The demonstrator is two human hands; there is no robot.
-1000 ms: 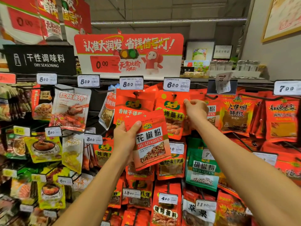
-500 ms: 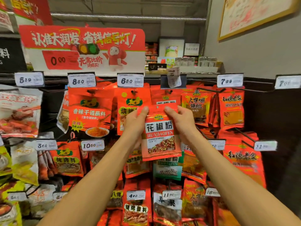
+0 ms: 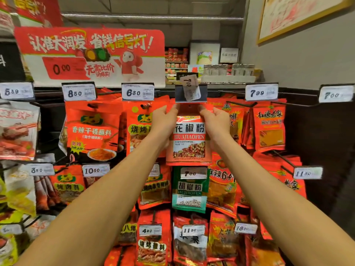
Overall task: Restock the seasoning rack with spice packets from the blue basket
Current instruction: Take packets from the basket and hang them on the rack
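Head view: both hands pinch the top corners of a glossy red foil spice packet (image 3: 189,140) printed "HUAJIAOFEN", the left hand (image 3: 166,120) at its upper left corner and the right hand (image 3: 216,120) at its upper right. The packet hangs upright between them, its top edge just under a grey plastic price-tag holder (image 3: 191,95) with a crooked paper slip reading 7.00. Directly below the held packet hangs a green pepper-powder packet (image 3: 190,191). To either side, orange-red seasoning pouches fill the black wire seasoning rack (image 3: 299,103). Above the left hand stands a red-and-white promotional sign (image 3: 90,54).
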